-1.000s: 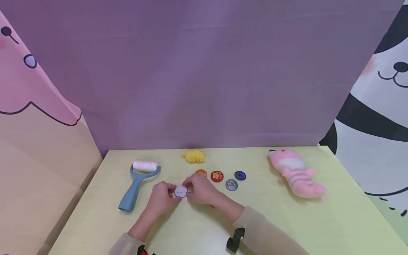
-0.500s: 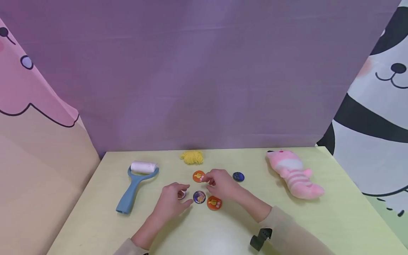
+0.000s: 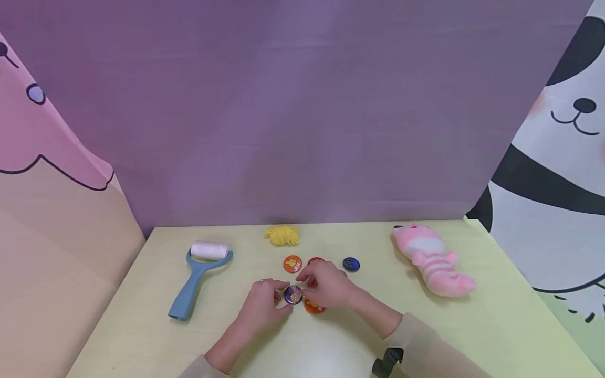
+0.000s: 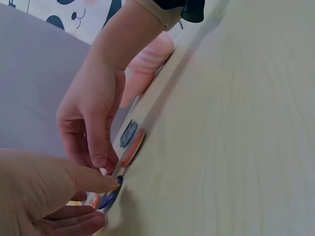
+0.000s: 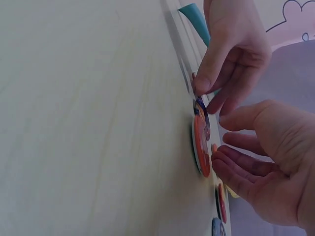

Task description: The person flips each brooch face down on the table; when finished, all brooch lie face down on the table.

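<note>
A purple-blue button badge [image 3: 293,295] lies on the table between my two hands. My left hand [image 3: 266,304] has its thumb and index finger at the badge's left side, one on its near edge and one on its far edge. In the left wrist view, the left thumb [image 4: 106,183] overlaps the badge [image 4: 112,195]. My right hand [image 3: 331,285] hovers at the badge's right side, its fingers loosely bent with nothing visible between them. Just below the right fingers sits an orange badge [image 3: 314,306], partly covered. In the right wrist view, this orange badge [image 5: 201,146] overlaps the purple one.
Farther back lie another orange badge [image 3: 292,264], a red badge [image 3: 315,260] and a dark blue badge [image 3: 351,264]. Yellow yarn [image 3: 282,235] is near the back edge. A blue-handled lint roller [image 3: 189,289] lies left, a pink plush toy [image 3: 435,260] right.
The left hand leaves the white badge it held with the right hand and shifts right to the purple one. The right hand first draws away right, then comes back toward the purple badge.
</note>
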A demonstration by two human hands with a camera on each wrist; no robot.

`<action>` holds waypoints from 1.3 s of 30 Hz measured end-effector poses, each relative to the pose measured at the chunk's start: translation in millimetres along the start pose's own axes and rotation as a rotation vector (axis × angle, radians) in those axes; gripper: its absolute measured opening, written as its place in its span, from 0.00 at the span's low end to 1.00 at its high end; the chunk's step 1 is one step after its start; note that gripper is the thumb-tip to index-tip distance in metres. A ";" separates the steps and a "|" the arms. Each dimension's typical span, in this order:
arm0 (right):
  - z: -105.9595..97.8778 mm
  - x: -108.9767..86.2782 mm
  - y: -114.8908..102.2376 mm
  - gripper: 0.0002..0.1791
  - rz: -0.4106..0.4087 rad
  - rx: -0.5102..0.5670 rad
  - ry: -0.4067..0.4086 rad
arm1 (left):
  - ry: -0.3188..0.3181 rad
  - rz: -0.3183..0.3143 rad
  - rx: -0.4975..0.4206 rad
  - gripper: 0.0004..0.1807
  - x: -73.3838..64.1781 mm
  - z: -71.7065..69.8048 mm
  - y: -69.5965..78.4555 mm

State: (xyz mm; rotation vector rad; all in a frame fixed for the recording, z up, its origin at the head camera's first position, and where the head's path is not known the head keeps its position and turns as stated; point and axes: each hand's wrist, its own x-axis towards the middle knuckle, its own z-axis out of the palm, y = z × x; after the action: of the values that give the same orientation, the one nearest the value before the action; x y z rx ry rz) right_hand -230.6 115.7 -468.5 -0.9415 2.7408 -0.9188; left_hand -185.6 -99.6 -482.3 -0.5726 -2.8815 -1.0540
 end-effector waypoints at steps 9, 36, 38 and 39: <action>12.8 0.0 -5.5 0.17 -0.054 -0.073 -0.045 | 0.035 0.035 0.005 0.18 1.5 6.7 -3.8; -3.7 4.0 -2.9 0.04 0.016 0.204 0.090 | 0.226 -0.039 -0.142 0.06 6.8 -6.6 6.2; -6.1 3.9 -3.4 0.05 0.046 0.250 0.091 | 0.259 -0.027 -0.160 0.07 6.9 -7.7 7.8; -7.0 3.8 -3.5 0.05 0.061 0.276 0.091 | 0.272 -0.020 -0.168 0.07 7.0 -8.2 8.5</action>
State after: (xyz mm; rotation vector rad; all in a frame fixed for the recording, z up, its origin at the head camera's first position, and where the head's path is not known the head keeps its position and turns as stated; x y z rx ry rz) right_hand -233.7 114.8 -460.5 -0.7801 2.6042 -1.3149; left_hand -190.0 -96.4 -469.7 -0.3720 -2.5867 -1.2750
